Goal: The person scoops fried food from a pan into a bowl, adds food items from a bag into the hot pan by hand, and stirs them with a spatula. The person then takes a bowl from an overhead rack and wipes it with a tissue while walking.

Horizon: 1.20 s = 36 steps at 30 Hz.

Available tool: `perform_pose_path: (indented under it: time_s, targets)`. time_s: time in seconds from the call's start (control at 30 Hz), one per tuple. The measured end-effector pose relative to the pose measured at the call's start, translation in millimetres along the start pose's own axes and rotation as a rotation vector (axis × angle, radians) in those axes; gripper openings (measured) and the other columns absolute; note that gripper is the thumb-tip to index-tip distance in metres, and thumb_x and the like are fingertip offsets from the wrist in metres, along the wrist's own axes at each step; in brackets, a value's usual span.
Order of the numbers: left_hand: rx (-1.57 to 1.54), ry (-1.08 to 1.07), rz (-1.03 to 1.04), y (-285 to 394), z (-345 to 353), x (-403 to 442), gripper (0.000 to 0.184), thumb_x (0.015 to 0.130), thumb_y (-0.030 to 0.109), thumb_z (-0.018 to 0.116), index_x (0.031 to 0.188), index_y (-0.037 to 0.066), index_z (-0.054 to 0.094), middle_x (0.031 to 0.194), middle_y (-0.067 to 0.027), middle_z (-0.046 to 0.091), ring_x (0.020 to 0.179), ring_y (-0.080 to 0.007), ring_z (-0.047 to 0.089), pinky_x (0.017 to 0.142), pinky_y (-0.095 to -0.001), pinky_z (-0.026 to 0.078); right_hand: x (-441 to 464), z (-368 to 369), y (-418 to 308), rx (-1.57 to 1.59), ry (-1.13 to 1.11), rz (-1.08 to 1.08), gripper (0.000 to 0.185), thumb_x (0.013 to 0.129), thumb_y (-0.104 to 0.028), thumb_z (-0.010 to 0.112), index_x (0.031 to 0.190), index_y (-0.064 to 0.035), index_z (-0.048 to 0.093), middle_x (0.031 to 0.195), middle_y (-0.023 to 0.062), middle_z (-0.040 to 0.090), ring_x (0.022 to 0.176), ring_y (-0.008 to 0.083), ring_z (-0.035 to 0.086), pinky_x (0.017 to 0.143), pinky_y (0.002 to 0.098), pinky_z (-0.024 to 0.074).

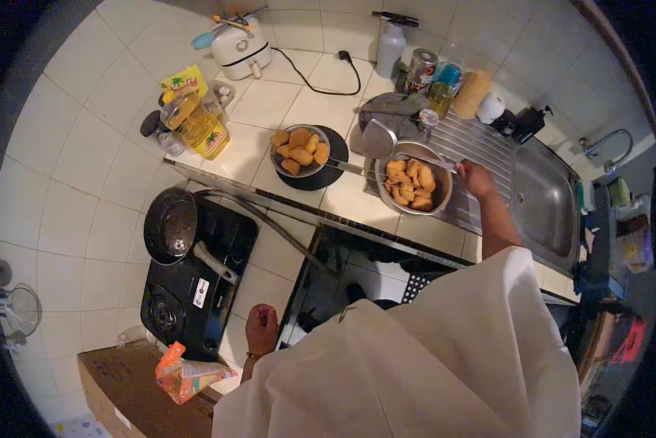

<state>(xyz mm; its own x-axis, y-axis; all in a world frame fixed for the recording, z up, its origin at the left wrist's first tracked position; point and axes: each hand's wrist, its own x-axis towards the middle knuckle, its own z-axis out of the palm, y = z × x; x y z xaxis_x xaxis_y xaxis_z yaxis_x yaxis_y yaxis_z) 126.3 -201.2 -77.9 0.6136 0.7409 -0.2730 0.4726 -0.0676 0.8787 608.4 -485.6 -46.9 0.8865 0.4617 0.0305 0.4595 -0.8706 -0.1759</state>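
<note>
My right hand (478,179) is closed round the handle of a metal spatula (379,139). The spatula's flat head extends left over the rim of a metal bowl (439,204). Golden-brown fried pieces (408,182) lie in that bowl. To its left, a strainer (275,162) with more fried pieces (300,148) rests over a round black mat (310,179), its long handle pointing toward the bowl. Low beside the stove, my left hand (262,328) is curled into a fist; whether anything is inside it is hidden.
A frying pan (171,226) sits on the black gas stove (215,306). An oil bottle (200,124) and a white appliance (240,51) stand at the back left. The steel sink (543,204) is at right. An orange packet (185,376) lies on a cardboard box (123,387).
</note>
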Motion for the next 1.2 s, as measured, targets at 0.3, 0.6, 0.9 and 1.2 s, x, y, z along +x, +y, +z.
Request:
perform_pose_path:
  time_s: [0.3, 0.6, 0.9, 1.2]
  targets:
    - [-0.027, 0.020, -0.007, -13, 8, -2, 0.008, 0.078, 0.012, 0.051, 0.080, 0.004, 0.049, 0.065, -0.0040, 0.051, 0.056, -0.0106, 0.048, 0.051, -0.0240, 0.040, 7, 7, -3, 0.122, 0.023, 0.034, 0.035, 0.082, -0.035, 0.041, 0.079, -0.0021, 0.052, 0.078, 0.0206, 0.054, 0.075, 0.0379, 0.051, 0.064, 0.0413, 0.0401]
    - [-0.023, 0.017, 0.020, -11, 12, -4, 0.010, 0.078, 0.013, 0.051, 0.080, 0.004, 0.049, 0.064, -0.0046, 0.050, 0.056, -0.0111, 0.047, 0.050, -0.0244, 0.039, 16, 23, -11, 0.158, 0.111, 0.027, 0.034, 0.082, -0.034, 0.040, 0.080, -0.0019, 0.052, 0.076, 0.0211, 0.054, 0.073, 0.0392, 0.050, 0.063, 0.0415, 0.0402]
    - [-0.064, 0.003, -0.001, -6, 13, -5, 0.008, 0.078, 0.011, 0.050, 0.079, 0.004, 0.047, 0.062, -0.0027, 0.049, 0.055, -0.0090, 0.045, 0.049, -0.0228, 0.038, 21, 16, -16, 0.137, 0.086, 0.027, 0.035, 0.083, -0.035, 0.037, 0.079, -0.0040, 0.052, 0.075, 0.0195, 0.055, 0.073, 0.0369, 0.051, 0.063, 0.0400, 0.0408]
    - [-0.010, 0.023, -0.050, -3, 14, -3, 0.007, 0.078, 0.011, 0.050, 0.079, 0.004, 0.048, 0.062, -0.0016, 0.049, 0.054, -0.0083, 0.046, 0.049, -0.0224, 0.039, 23, 18, -16, 0.020, 0.110, 0.034, 0.036, 0.084, -0.037, 0.033, 0.085, -0.0065, 0.053, 0.085, 0.0169, 0.055, 0.077, 0.0351, 0.053, 0.066, 0.0410, 0.0423]
